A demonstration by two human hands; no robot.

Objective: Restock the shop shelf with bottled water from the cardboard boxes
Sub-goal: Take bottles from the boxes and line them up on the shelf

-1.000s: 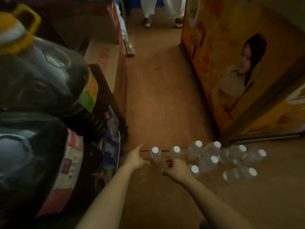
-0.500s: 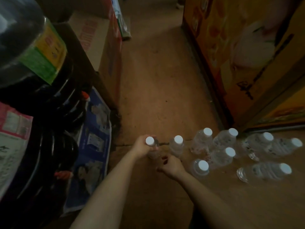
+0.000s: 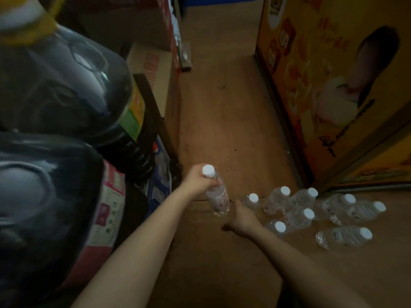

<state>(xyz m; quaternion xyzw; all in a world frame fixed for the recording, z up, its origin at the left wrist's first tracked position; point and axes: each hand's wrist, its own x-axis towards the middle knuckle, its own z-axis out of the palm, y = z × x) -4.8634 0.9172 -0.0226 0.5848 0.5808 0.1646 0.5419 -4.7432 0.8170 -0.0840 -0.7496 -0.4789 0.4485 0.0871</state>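
My left hand [image 3: 196, 177] grips a clear water bottle [image 3: 219, 200] just below its white cap and holds it tilted above the brown floor. My right hand [image 3: 242, 217] rests low beside a standing bottle [image 3: 252, 200] and touches its base, but its fingers are hidden. Several more white-capped bottles [image 3: 300, 215] stand or lie on the floor to the right. One bottle [image 3: 342, 236] lies on its side nearest me.
Large dark jugs [image 3: 66, 92] with yellow caps crowd the left, over printed packs [image 3: 106, 210]. Cardboard boxes [image 3: 155, 70] stack behind them along the aisle. An orange printed cabinet [image 3: 322, 85] walls the right. Brown floor [image 3: 222, 118] runs between them.
My left hand closed on the leftmost bottle and lifted it off the floor. My right hand stayed low next to the neighbouring bottle. The camera tilted down, then back up.
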